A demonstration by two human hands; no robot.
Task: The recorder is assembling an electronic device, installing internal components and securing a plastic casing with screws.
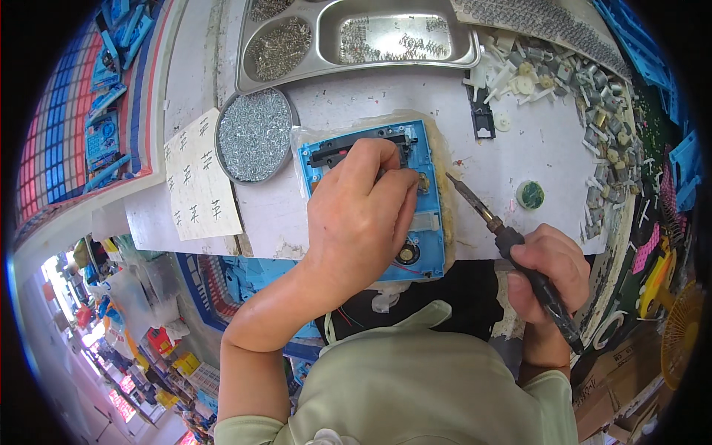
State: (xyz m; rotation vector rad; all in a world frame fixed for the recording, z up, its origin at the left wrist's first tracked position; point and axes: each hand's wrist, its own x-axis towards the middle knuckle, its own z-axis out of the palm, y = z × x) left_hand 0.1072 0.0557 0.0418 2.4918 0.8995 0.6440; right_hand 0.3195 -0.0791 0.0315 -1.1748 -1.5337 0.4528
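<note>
A blue plastic casing [436, 245] lies face down to the table's near edge, its inside showing a black part along the top, a small round speaker [408, 254] and thin wires. My left hand [363, 208] rests over its middle with fingers curled and pinched together; whatever they hold is hidden beneath them. To the right of the casing, my right hand [552, 271] is wrapped round the black handle of a soldering iron [512, 245]. The iron's metal tip points up and left, just off the casing's right edge, touching nothing.
A round dish of small screws [254, 136] stands left of the casing. Behind it sits a metal tray [371, 68] with springs. Small motors and white plastic parts [593, 111] are heaped at right. A green round lump [529, 194], a black plastic piece [482, 119] and a handwritten sheet [194, 182] lie nearby.
</note>
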